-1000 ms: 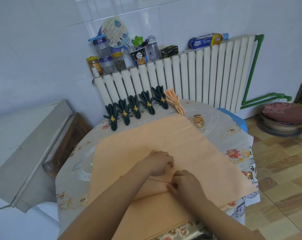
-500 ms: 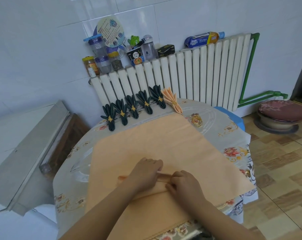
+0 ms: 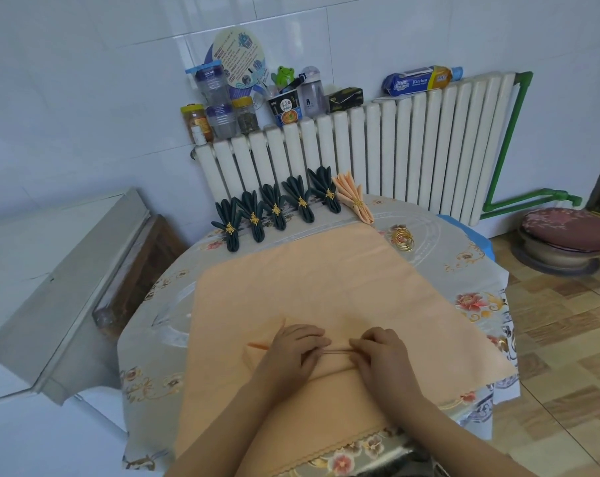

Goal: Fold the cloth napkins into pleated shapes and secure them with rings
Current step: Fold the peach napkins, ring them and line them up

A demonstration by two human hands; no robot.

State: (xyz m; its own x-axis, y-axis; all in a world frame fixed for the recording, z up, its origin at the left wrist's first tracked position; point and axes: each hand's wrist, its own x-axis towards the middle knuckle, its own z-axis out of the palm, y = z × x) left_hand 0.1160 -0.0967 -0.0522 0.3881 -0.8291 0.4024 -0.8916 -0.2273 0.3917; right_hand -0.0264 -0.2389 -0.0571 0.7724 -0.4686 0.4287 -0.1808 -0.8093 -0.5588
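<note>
Both hands (image 3: 339, 352) pinch pleat in peach napkin (image 3: 326, 280) between them.

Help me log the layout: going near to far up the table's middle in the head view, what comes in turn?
Left hand and right hand pinching a pleat → peach napkin spread flat → dark green ringed napkins → radiator.

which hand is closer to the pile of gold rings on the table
The right hand. The gold rings lie at the far right of the table, beyond and slightly right of it. The left hand pinches the same pleat of the orange napkin further left.
</note>
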